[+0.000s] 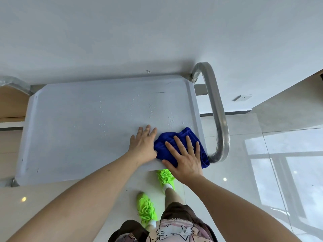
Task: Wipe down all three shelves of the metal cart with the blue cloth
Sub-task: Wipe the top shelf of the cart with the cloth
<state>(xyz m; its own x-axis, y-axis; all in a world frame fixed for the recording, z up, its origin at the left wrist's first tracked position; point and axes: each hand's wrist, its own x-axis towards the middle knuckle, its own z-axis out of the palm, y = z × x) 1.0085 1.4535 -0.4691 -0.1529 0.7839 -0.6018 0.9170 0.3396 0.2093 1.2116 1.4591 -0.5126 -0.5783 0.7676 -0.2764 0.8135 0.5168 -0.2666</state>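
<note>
The metal cart's top shelf (78, 130) fills the middle of the view, pale and speckled with water drops toward its right side. A bunched blue cloth (167, 138) lies at the shelf's near right corner. My right hand (185, 158) presses flat on the cloth with fingers spread. My left hand (143, 145) rests flat on the shelf just left of the cloth, its edge touching the fabric. The two lower shelves are hidden under the top one.
The cart's curved steel handle (218, 109) loops off the right end, wrapped in clear film. A white wall stands behind the cart with a socket (244, 97) at right. My feet in bright green shoes (146, 208) stand on glossy floor tiles by the near edge.
</note>
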